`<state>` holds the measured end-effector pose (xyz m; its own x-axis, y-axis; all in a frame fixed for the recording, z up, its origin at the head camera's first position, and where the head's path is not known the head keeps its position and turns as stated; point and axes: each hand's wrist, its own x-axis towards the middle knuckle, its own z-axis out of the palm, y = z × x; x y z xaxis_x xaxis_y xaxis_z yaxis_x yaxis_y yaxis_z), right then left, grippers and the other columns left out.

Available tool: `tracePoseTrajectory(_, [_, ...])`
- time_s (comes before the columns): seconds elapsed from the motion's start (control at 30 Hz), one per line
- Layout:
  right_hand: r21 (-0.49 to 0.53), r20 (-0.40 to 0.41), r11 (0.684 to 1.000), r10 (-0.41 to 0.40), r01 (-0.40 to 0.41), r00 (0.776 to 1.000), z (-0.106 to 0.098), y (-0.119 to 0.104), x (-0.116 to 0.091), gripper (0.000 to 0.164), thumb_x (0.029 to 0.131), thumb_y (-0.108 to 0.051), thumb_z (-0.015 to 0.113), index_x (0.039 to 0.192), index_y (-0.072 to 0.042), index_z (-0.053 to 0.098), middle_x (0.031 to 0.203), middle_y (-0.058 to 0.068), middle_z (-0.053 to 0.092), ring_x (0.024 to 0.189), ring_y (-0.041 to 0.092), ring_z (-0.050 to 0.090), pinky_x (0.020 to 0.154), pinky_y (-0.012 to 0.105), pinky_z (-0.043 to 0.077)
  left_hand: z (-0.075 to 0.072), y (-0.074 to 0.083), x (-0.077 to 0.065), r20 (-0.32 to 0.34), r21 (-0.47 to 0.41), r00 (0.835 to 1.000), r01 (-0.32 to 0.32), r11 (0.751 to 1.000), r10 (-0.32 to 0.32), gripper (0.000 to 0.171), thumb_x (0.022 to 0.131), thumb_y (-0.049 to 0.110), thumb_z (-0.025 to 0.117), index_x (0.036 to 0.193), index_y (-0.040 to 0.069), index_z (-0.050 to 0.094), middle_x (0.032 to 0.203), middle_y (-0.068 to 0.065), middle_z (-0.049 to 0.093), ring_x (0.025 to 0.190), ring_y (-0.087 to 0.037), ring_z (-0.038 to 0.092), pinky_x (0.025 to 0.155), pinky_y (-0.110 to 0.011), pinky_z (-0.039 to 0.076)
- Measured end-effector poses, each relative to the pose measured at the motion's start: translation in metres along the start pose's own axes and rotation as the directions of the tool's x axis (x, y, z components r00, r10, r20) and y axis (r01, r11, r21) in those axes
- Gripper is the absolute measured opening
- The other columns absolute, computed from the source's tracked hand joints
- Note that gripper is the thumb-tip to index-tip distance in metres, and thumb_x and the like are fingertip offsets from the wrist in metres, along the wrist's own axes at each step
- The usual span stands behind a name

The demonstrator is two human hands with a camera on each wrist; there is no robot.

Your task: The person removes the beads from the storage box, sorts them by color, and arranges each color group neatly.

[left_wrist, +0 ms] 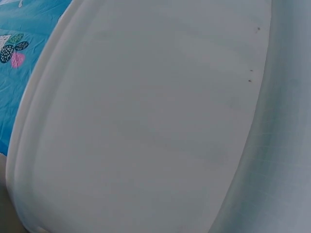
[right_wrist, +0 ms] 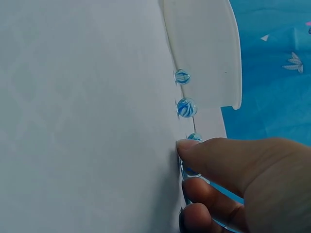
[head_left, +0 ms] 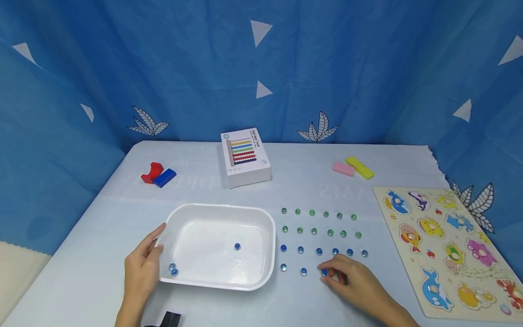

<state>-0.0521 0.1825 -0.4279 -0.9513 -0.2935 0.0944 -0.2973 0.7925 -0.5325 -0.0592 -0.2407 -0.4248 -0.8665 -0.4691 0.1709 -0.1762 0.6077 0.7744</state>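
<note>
My left hand [head_left: 141,265] grips the left rim of a white plastic tray [head_left: 204,247], thumb on the inner side. Inside lie three blue marbles: one blue marble [head_left: 237,246] right of the middle and two touching in the near left corner. My right hand [head_left: 354,279] pinches a dark blue marble [head_left: 324,272] between thumb and fingers, down at the white tablecloth. It stands in line with two blue marbles [head_left: 303,271] to its left. In the right wrist view, the thumb [right_wrist: 209,153] partly covers the marbles behind it.
Beyond the right hand run a row of blue marbles [head_left: 319,251] and two rows of green marbles [head_left: 314,231]. A wooden puzzle board [head_left: 441,272] lies at right. Farther back are an abacus box [head_left: 249,159], red [head_left: 153,172] and blue blocks [head_left: 165,177], pink [head_left: 343,169] and yellow-green blocks [head_left: 360,168].
</note>
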Motion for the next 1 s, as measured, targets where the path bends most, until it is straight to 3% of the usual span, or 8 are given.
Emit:
tracePoseTrajectory(0.2, [0.003,0.032,1.000,0.028,-0.028,0.999,-0.002,-0.002,-0.001,0.020,0.074,-0.029,0.071,0.093,-0.032,0.066,0.070,-0.022,0.045,0.056,-0.008,0.037,0.047,0.010,0.035,0.012,-0.033,0.008,-0.008,0.028,1.000,0.003,1.000,-0.002,0.045,0.091,0.013,0.040,0.127,0.041,0.046,0.136,0.005,0.047,0.128,-0.018,0.042,0.101,-0.041,0.039])
tracePoseTrajectory(0.37, [-0.008,0.041,0.999,0.037,-0.037,0.998,-0.002,-0.003,-0.002,0.021,0.073,-0.029,0.071,0.093,-0.032,0.066,0.071,-0.022,0.045,0.057,-0.008,0.037,0.048,0.010,0.035,0.015,-0.039,0.010,-0.025,0.047,1.000,0.004,0.999,-0.003,0.048,0.091,0.014,0.041,0.121,0.051,0.044,0.132,0.015,0.048,0.126,-0.010,0.043,0.099,-0.036,0.042])
tracePoseTrajectory(0.53, [-0.011,0.050,0.999,0.038,-0.038,0.998,-0.003,-0.003,-0.002,0.021,0.074,-0.031,0.071,0.095,-0.032,0.066,0.072,-0.022,0.045,0.058,-0.008,0.038,0.049,0.010,0.036,0.013,-0.036,0.010,-0.011,0.059,1.000,0.009,0.998,-0.008,0.047,0.091,0.014,0.041,0.124,0.048,0.045,0.133,0.012,0.048,0.126,-0.012,0.043,0.098,-0.036,0.043])
tracePoseTrajectory(0.67, [0.021,0.068,0.999,0.046,-0.048,0.997,-0.008,-0.003,-0.004,0.022,0.076,-0.037,0.068,0.097,-0.032,0.065,0.072,-0.022,0.046,0.061,-0.008,0.041,0.052,0.010,0.039,0.001,-0.017,0.005,0.072,0.102,0.997,0.001,0.995,-0.008,0.043,0.092,0.018,0.043,0.130,0.038,0.044,0.135,-0.002,0.048,0.121,-0.023,0.050,0.093,-0.041,0.046])
tracePoseTrajectory(0.77, [0.050,0.059,0.998,0.041,-0.044,0.997,-0.012,-0.002,-0.005,0.022,0.077,-0.040,0.066,0.098,-0.032,0.064,0.071,-0.022,0.047,0.064,-0.007,0.043,0.054,0.011,0.041,-0.011,0.001,0.000,0.178,0.119,0.984,-0.012,0.993,-0.010,0.046,0.093,0.022,0.045,0.137,0.031,0.037,0.138,-0.012,0.044,0.120,-0.034,0.048,0.093,-0.046,0.045])
tracePoseTrajectory(0.83, [0.064,0.043,0.997,0.029,-0.032,0.999,-0.016,-0.002,-0.006,0.022,0.078,-0.039,0.065,0.098,-0.031,0.064,0.071,-0.022,0.048,0.065,-0.007,0.044,0.056,0.012,0.042,-0.017,0.008,-0.003,0.248,0.104,0.969,-0.016,0.994,-0.010,0.050,0.093,0.024,0.045,0.140,0.028,0.031,0.142,-0.013,0.038,0.125,-0.036,0.042,0.096,-0.049,0.040])
tracePoseTrajectory(1.0, [0.116,-0.005,0.993,0.001,0.000,1.000,-0.022,-0.002,-0.009,0.020,0.079,-0.034,0.065,0.099,-0.027,0.065,0.074,-0.020,0.053,0.066,-0.007,0.046,0.056,0.014,0.045,-0.024,0.011,-0.006,0.412,-0.060,0.911,-0.005,0.998,0.030,0.058,0.094,0.016,0.042,0.145,0.026,0.016,0.152,-0.009,0.016,0.140,-0.033,0.011,0.107,-0.062,0.016])
